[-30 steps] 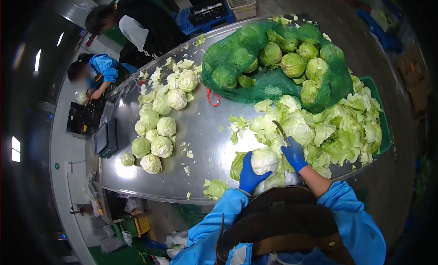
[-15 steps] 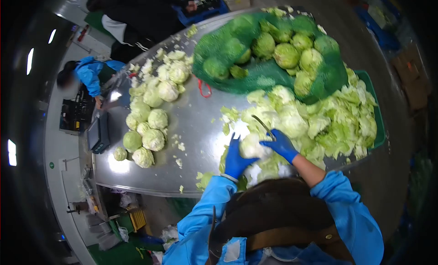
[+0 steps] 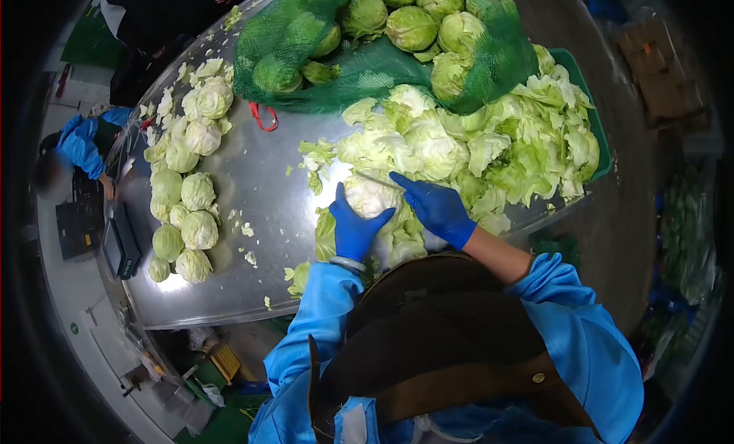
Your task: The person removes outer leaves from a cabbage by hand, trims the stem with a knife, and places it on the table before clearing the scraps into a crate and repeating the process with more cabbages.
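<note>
A pale, trimmed cabbage (image 3: 368, 199) rests on the metal table in front of me. Against its near left side my left hand (image 3: 354, 230), in a blue glove, steadies it with thumb and fingers spread round it. My right hand (image 3: 440, 212), also gloved in blue, is closed on a knife (image 3: 380, 181); its handle is hidden in the fist and the thin blade lies across the top of the cabbage. Loose outer leaves (image 3: 428, 149) are heaped just beyond and to the right of both hands.
A green net sack (image 3: 359, 88) of cabbages lies at the far side. Stripped leaves spill over a green crate (image 3: 600, 130) on the right. Several trimmed cabbages (image 3: 199, 230) line the left, near a scale (image 3: 121, 241). Another person in a blue sleeve (image 3: 80, 147) stands beyond.
The view has shifted, so the table and cabbages sit further left and higher. My right hand has turned, bringing the knife from pointing up and away to lying over the cabbage.
</note>
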Demonstrator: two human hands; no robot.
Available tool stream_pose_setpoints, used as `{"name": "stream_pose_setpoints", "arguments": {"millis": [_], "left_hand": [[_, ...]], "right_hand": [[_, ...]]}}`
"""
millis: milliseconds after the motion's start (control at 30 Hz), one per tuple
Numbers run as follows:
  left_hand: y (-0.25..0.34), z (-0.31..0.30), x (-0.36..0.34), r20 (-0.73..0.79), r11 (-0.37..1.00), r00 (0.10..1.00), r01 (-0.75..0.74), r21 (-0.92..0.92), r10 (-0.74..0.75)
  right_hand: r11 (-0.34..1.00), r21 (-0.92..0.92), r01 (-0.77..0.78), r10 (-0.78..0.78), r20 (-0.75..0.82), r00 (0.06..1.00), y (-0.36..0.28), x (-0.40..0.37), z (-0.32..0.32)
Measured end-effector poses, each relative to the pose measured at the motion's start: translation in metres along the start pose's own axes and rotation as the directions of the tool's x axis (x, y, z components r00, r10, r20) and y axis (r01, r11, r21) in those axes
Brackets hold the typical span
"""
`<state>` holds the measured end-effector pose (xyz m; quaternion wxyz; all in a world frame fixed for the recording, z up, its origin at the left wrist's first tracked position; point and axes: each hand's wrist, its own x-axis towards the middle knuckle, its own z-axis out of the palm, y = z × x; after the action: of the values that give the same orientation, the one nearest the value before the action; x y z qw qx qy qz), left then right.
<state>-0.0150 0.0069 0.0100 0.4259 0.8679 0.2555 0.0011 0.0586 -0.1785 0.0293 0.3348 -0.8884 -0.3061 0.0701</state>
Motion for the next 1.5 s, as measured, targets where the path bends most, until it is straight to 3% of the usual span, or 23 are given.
{"name": "stream_pose_setpoints", "arguments": {"millis": [100,267,367,500,600,700,733,800,833,867,900,933,967,1033,1067,1100,1133,1167,1267,1300,1367,1433,1500], "left_hand": [[-0.005,0.017,0.0,-0.111,0.991,0.985,-0.129,0.045,0.134],[0.007,0.018,-0.002,-0.081,0.997,0.994,-0.073,-0.013,0.072],[0.01,0.016,0.0,-0.085,0.999,0.995,-0.049,-0.014,0.048],[0.016,0.017,-0.004,-0.076,0.998,0.996,-0.055,-0.039,0.052],[-0.006,0.014,-0.017,-0.076,0.984,0.983,-0.17,-0.051,0.166],[-0.051,0.009,-0.022,-0.065,0.929,0.977,-0.212,-0.304,0.202],[-0.056,0.003,-0.03,-0.001,0.889,0.988,-0.14,-0.435,0.154],[-0.058,-0.009,-0.034,0.122,0.748,0.987,0.002,-0.663,0.105],[-0.062,-0.015,-0.035,0.136,0.8,0.979,-0.042,-0.598,0.153],[-0.069,-0.023,-0.038,0.153,0.847,0.969,-0.088,-0.525,0.196],[-0.066,-0.031,-0.037,0.168,0.883,0.957,-0.14,-0.448,0.237],[-0.063,-0.034,-0.041,0.219,0.881,0.966,-0.015,-0.473,0.135],[-0.059,-0.034,-0.049,0.23,0.794,0.972,0.171,-0.584,-0.04],[-0.012,-0.033,-0.051,0.311,0.464,0.883,0.453,-0.761,-0.352],[-0.013,-0.013,-0.049,0.256,0.531,0.877,0.455,-0.715,-0.406],[-0.028,0.016,-0.043,0.103,0.597,0.897,0.367,-0.714,-0.429],[-0.017,0.03,-0.03,-0.05,0.676,0.918,0.251,-0.693,-0.393],[-0.008,0.038,-0.018,-0.199,0.749,0.918,0.14,-0.647,-0.343],[-0.025,0.037,0.005,-0.185,0.917,0.979,0.001,-0.399,-0.082],[-0.029,0.026,0.008,-0.12,0.917,0.99,-0.113,-0.382,0.072],[-0.033,0.009,0.015,-0.001,0.909,0.987,-0.146,-0.39,0.158],[-0.043,0.01,0.024,0.043,0.875,0.994,-0.068,-0.48,0.1],[-0.041,0.006,0.032,0.087,0.876,0.993,-0.028,-0.482,0.079]], "right_hand": [[0.995,-0.09,-0.04,0.048,0.081,0.996,-0.001,-0.002,0.011],[0.954,-0.298,0.038,-0.019,0.066,0.998,0.008,0.008,0.022],[0.945,-0.318,0.078,-0.057,0.073,0.996,0.013,0.021,0.027],[0.972,-0.195,-0.131,0.162,0.152,0.975,0.024,0.041,0.033],[0.949,-0.059,-0.309,0.314,0.227,0.922,0.054,0.056,0.032],[0.956,0.126,-0.264,0.259,0.057,0.964,0.033,0.04,0.031],[0.898,0.097,-0.429,0.4,0.23,0.887,0.016,0.044,0.014],[0.916,0.036,-0.4,0.392,0.137,0.91,0.06,0.041,0.041],[0.923,0.007,-0.385,0.383,0.086,0.92,0.059,0.049,0.036],[0.888,-0.022,-0.46,0.452,0.23,0.862,0.061,0.054,0.025],[0.91,-0.021,-0.413,0.408,0.213,0.888,0.055,0.06,0.02],[0.929,-0.027,-0.37,0.368,0.204,0.907,0.051,0.059,0.019],[0.943,-0.037,-0.331,0.332,0.203,0.921,0.044,0.052,0.016],[0.964,0.028,-0.264,0.257,0.154,0.954,0.024,0.044,0.006],[0.977,0.039,-0.207,0.203,0.09,0.975,0.022,0.036,0.014],[0.988,0.048,-0.144,0.143,0.025,0.989,0.018,0.03,0.02],[0.984,0.079,-0.157,0.153,0.063,0.986,0.012,0.027,0.021],[0.991,0.129,-0.032,0.029,0.022,0.999,0.013,0.025,0.025],[0.957,0.284,-0.065,0.044,0.08,0.996,0.006,0.035,0.003],[0.956,0.287,-0.062,0.039,0.084,0.996,0.007,0.036,-0.005],[0.966,0.259,-0.011,-0.015,0.098,0.995,0.009,0.035,-0.006],[0.979,0.185,0.089,-0.116,0.136,0.984,0.007,0.032,-0.002],[0.991,0.123,0.055,-0.078,0.19,0.979,0.001,0.037,0.004]]}}
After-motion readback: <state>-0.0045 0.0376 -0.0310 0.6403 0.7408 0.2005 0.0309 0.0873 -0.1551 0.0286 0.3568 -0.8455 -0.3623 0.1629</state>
